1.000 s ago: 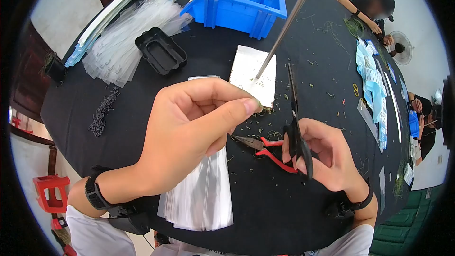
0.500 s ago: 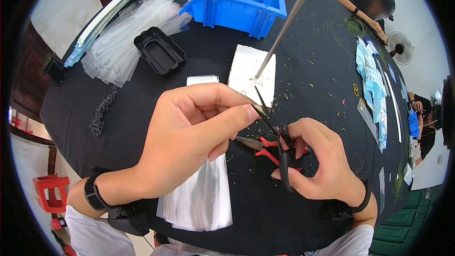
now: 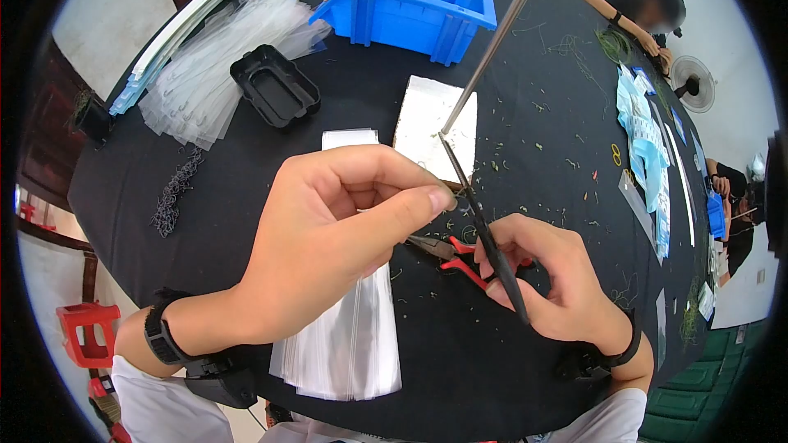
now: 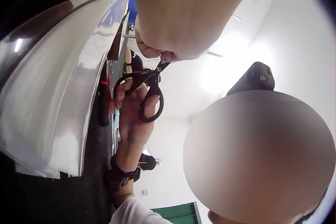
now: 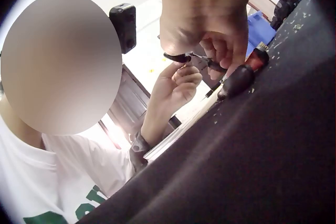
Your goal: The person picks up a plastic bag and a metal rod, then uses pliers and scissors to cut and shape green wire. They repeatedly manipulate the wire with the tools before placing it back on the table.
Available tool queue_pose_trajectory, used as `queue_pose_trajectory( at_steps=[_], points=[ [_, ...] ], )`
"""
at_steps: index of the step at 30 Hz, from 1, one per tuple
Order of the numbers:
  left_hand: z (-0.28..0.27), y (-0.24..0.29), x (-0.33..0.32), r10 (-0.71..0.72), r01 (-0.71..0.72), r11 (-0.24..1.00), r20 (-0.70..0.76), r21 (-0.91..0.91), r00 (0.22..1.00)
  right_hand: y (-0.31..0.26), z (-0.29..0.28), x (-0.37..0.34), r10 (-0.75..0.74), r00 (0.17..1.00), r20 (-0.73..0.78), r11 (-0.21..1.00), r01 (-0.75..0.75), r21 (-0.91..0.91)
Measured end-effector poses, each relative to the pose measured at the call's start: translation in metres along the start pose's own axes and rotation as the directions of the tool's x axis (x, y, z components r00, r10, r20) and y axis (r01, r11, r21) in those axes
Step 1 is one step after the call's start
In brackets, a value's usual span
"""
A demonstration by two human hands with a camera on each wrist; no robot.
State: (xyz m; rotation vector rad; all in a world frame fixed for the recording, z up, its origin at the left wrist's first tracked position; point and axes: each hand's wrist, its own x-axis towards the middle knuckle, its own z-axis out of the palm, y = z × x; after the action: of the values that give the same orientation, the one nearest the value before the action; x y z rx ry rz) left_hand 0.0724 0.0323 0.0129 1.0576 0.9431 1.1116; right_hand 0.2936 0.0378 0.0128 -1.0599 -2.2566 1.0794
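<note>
My left hand (image 3: 328, 238) pinches a tiny bit of thin greenish line (image 3: 453, 203) between thumb and forefinger; most of it is hidden by the fingertips. My right hand (image 3: 554, 279) grips black scissors (image 3: 499, 267), thumb and fingers in the handle loops. The blades (image 3: 462, 172) point up and away, just right of the left fingertips. In the left wrist view the scissors (image 4: 149, 90) have their loops spread apart, and their tips reach the left fingers. Red-handled pliers (image 3: 460, 267) lie on the table below, partly behind the right hand.
Clear plastic sleeves (image 3: 345, 353) lie under my left hand, with more (image 3: 217, 74) at the back left. A white block (image 3: 419, 127) carries a slanting metal rod (image 3: 492, 41). Around stand a black tray (image 3: 275, 86), a blue bin (image 3: 410, 20) and a dark hook pile (image 3: 176, 193). Clippings (image 3: 538, 146) litter the cloth.
The scissors swung left to the left fingertips with blades spread, then the blades came together and turned slightly right. The left hand has stayed nearly still.
</note>
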Motion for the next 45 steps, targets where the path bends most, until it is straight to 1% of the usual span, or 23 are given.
queue_pose_trajectory(
  at_steps=[3, 6, 9, 12, 15, 18, 21, 24, 27, 30, 33, 36, 39, 42, 45],
  points=[
    [0.000, 0.000, 0.000, 0.014, -0.014, 1.000, 0.004, -0.022, 1.000, -0.002, 0.000, 0.000, 0.024, 0.999, 0.026, 1.000, -0.024, 0.007],
    [-0.002, 0.000, 0.000, -0.013, 0.013, 1.000, 0.002, -0.011, 1.000, -0.006, -0.001, 0.001, 0.024, 0.999, 0.037, 1.000, -0.025, 0.009],
    [-0.002, 0.002, 0.000, -0.025, 0.025, 1.000, 0.010, -0.002, 1.000, -0.007, -0.004, 0.002, -0.016, 0.999, 0.048, 1.000, 0.016, -0.005],
    [-0.002, 0.001, 0.000, 0.005, -0.005, 1.000, 0.026, -0.022, 1.000, -0.002, -0.004, 0.000, -0.007, 0.999, 0.046, 1.000, 0.008, -0.024],
    [-0.002, 0.004, 0.001, -0.020, 0.020, 1.000, 0.030, -0.015, 0.999, -0.003, -0.005, 0.000, -0.007, 0.998, 0.055, 1.000, 0.009, -0.025],
    [-0.003, 0.005, 0.002, -0.014, 0.013, 1.000, 0.034, 0.009, 0.999, -0.004, -0.006, 0.000, -0.008, 0.996, 0.087, 1.000, 0.010, -0.017],
    [-0.003, 0.007, 0.002, -0.020, 0.020, 1.000, 0.063, -0.001, 0.998, -0.001, -0.005, 0.000, -0.018, 0.994, 0.110, 0.996, 0.008, 0.091],
    [-0.007, 0.008, 0.004, -0.072, 0.080, 0.995, 0.135, -0.054, 0.988, -0.002, -0.009, 0.002, -0.045, 0.985, 0.168, 0.989, 0.020, 0.148],
    [-0.009, 0.007, 0.007, -0.109, 0.122, 0.989, 0.157, -0.080, 0.982, -0.001, -0.007, 0.002, -0.021, 0.986, 0.168, 0.978, -0.015, 0.207],
    [-0.010, 0.008, 0.008, -0.114, 0.130, 0.989, 0.180, -0.077, 0.977, -0.001, -0.009, 0.002, -0.024, 0.982, 0.190, 0.983, -0.011, 0.181],
    [-0.011, 0.012, 0.009, -0.182, 0.211, 0.970, 0.211, -0.122, 0.960, -0.001, -0.008, 0.002, -0.025, 0.982, 0.190, 0.960, -0.029, 0.278],
    [-0.013, 0.010, 0.011, -0.181, 0.227, 0.960, 0.258, -0.164, 0.949, 0.002, -0.011, 0.003, -0.084, 0.972, 0.219, 0.962, 0.022, 0.271],
    [-0.012, 0.008, 0.011, -0.177, 0.214, 0.968, 0.248, -0.131, 0.952, -0.001, -0.010, 0.003, -0.048, 0.979, 0.197, 0.977, 0.005, 0.213],
    [-0.016, 0.006, 0.012, -0.169, 0.220, 0.963, 0.289, -0.153, 0.942, -0.001, -0.009, 0.002, -0.060, 0.984, 0.169, 0.986, 0.032, 0.163],
    [-0.015, 0.005, 0.012, -0.181, 0.235, 0.958, 0.286, -0.166, 0.941, -0.002, -0.008, 0.002, -0.056, 0.985, 0.163, 0.990, 0.033, 0.139]
  ],
)
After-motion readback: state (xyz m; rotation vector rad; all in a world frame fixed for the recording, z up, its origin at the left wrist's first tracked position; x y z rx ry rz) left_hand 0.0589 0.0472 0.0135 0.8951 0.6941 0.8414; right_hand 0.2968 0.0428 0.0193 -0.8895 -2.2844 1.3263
